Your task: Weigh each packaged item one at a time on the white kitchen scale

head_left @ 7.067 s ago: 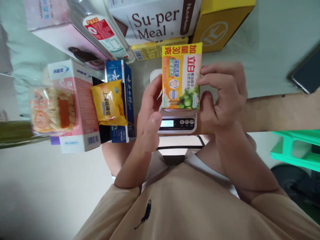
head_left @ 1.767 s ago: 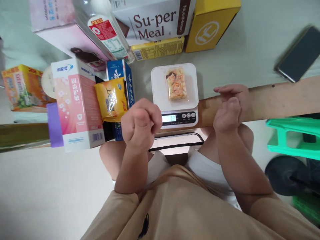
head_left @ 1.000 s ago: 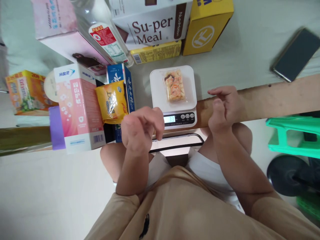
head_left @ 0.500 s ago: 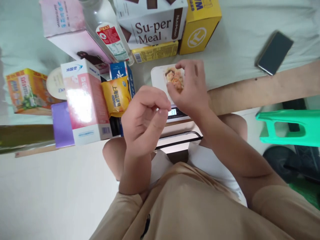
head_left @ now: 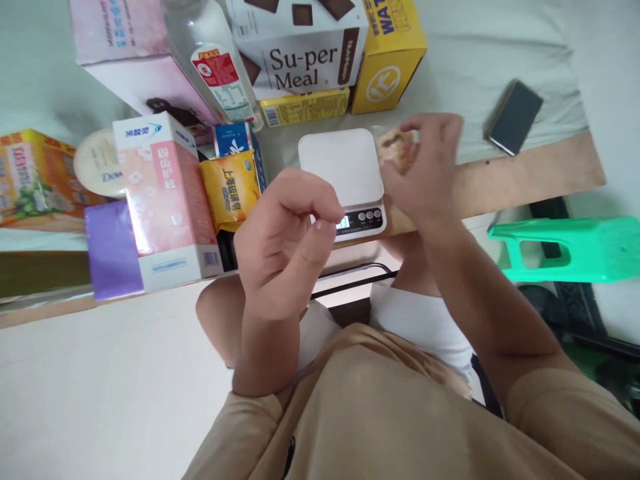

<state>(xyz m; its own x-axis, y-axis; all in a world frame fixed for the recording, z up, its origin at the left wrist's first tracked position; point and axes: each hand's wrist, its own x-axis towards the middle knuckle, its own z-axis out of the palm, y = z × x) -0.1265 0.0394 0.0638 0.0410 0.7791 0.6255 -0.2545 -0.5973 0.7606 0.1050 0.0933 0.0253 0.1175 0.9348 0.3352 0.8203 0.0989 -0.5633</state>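
Right hand (head_left: 425, 170): fingers (head_left: 440, 127) curled tight round the snack packet (head_left: 397, 148), held just right of the kitchen scale (head_left: 343, 177), above the tabletop (head_left: 530, 183) edge.
Left hand (head_left: 285, 243): raised in front of scale, fingers loosely curled, thumb meeting fingertips, nothing in it.
Snack packet: clear wrapper, pale puffed pieces with orange print; mostly hidden by fingers.
Scale: white platform bare, display half hidden by left hand.
Nearby: yellow pouch (head_left: 231, 188) left of scale, phone (head_left: 515, 117) far right.

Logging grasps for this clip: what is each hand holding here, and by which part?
The right hand holds a snack pack by its right end, beside the scale. The left hand is curled, holding nothing visible.
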